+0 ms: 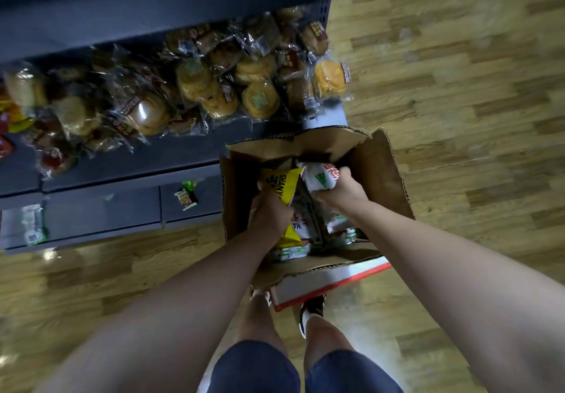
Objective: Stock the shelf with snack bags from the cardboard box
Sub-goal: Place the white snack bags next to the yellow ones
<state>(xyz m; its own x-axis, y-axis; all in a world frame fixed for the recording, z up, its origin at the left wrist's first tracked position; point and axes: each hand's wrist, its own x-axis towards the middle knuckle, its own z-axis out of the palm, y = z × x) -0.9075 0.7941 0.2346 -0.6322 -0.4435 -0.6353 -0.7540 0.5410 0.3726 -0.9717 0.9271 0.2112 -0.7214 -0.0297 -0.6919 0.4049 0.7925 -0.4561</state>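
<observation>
Early going — left hand (269, 212) grips a yellow bag (282, 184), right hand (339, 192) a white bag (321, 175), both inside the cardboard box (382, 172) — more bags remain, shelf (189, 151) awaits

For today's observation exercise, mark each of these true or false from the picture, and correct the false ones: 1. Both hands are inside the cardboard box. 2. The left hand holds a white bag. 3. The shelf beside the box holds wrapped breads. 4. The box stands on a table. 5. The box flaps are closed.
1. True: the left hand and right hand reach into the cardboard box.
2. False: it grips a yellow bag; the right hand grips the white bag.
3. True: wrapped breads lie on the shelf.
4. False: it sits low, by the wooden floor.
5. False: the flaps stand open.
</observation>
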